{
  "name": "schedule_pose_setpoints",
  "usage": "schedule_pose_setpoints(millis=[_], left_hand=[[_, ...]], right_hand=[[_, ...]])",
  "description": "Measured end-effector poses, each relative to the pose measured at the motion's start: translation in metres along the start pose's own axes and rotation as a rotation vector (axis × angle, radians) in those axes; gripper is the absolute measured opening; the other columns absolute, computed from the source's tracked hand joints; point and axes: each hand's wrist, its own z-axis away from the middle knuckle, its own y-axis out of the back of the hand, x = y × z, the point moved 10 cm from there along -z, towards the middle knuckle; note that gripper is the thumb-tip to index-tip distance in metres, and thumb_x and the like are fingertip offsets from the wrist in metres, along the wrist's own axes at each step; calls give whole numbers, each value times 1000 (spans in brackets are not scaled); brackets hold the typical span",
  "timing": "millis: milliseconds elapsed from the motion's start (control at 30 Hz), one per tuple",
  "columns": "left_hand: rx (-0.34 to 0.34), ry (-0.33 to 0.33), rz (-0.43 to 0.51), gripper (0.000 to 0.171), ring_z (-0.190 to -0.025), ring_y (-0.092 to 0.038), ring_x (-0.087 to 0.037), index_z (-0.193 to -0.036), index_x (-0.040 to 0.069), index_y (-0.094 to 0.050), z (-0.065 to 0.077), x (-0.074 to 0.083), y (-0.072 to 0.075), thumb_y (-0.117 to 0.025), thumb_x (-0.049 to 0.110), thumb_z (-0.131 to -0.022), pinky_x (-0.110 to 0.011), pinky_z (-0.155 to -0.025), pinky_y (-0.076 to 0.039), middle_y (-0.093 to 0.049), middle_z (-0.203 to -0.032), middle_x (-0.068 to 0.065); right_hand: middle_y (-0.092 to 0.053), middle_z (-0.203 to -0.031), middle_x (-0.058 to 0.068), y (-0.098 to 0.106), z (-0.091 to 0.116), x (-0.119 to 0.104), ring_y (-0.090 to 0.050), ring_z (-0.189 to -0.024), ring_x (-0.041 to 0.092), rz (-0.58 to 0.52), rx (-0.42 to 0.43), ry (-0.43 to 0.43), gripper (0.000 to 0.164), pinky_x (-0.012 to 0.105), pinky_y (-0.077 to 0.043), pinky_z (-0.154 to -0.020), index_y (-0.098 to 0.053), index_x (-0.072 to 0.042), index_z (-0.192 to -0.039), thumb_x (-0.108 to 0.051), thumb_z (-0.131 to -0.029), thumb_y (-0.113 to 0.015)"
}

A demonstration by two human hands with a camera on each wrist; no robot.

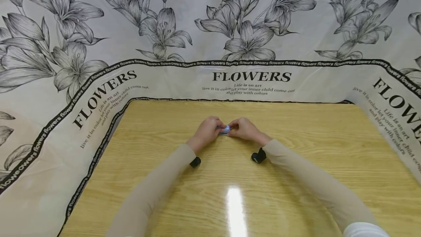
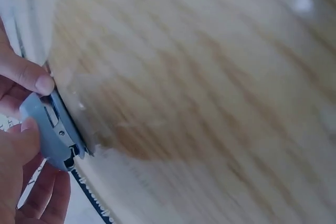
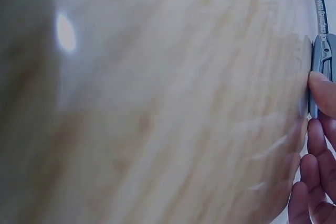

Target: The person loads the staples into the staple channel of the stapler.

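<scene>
Between my two hands, near the middle of the table's far half, is a small light blue stapler. My left hand grips it from the left in the head view, its fingers covering much of that side. From the right, my right hand pinches the stapler with thumb and fingers. In the left wrist view the stapler shows its metal inside between cover and base, with thumbs pressed against it. Only a narrow part of the stapler appears at the right edge of the right wrist view, beside a thumb.
The light wooden table has a shiny reflection toward its near side. White cloth printed with flowers and lettering rises around its back and sides. Black wrist devices hang below both sleeves.
</scene>
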Motion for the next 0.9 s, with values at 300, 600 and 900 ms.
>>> schedule_pose_setpoints(millis=[300,600,900], left_hand=[[-31,73,124,15,-97,-65,-21,-101,8,-76,8,-13,-1,-68,11,-89,-32,-90,-52,-73,-100,-7],[5,74,150,19,-102,-64,-20,-106,10,-74,14,-19,-2,-67,19,-90,-33,-91,-51,-72,-108,-5],[1,71,142,28,-104,-64,-21,-117,8,-69,15,-24,0,-65,18,-92,-33,-91,-52,-69,-116,-8]], right_hand=[[-73,-99,12,-13,-1,-1,-61,-79,12,-20,-15,16,34,24,-49,-69,-71,0,-106,-21,-81,-78],[-73,-96,10,-15,1,0,-55,-73,11,-6,-10,0,35,23,-45,-65,-71,-1,-108,-23,-82,-77],[-73,-102,12,-11,-1,0,-61,-80,14,-22,-9,16,38,27,-50,-72,-70,0,-111,-23,-81,-78]])
